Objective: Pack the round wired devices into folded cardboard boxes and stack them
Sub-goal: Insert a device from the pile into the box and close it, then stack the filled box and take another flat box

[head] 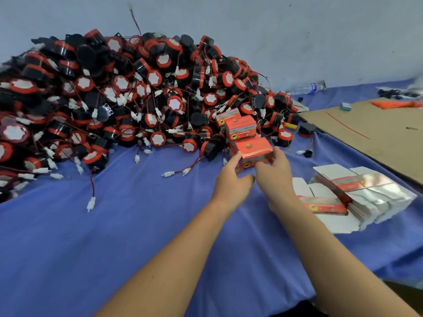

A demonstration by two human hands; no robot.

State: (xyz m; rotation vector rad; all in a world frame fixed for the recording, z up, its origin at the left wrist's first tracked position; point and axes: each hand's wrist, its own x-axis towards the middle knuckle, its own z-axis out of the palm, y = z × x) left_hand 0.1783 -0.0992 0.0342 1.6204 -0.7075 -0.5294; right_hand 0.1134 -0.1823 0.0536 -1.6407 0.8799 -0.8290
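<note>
Fingers of the left hand (pixel 231 177) and right hand (pixel 274 170) curl round a red box (pixel 253 149), one hand at each end. Just past the fingertips stand stacked boxes (pixel 240 128). The heap of round wired devices (pixel 114 92) spreads leftward of them, and flat cartons (pixel 343 193) lie right of the right-hand fingers.

A closed red box (pixel 251 149) is just before stacked red boxes (pixel 240 128) beside heaped black-red wired devices (pixel 114 88).

1. Foreground: bare blue cloth (pixel 103 248), open passage from the left.
2. Back and left: device pile (pixel 114 88) blocks; its loose wires (pixel 92 188) trail onto the cloth.
3. Right: flat box blanks (pixel 357 195) block.
</note>
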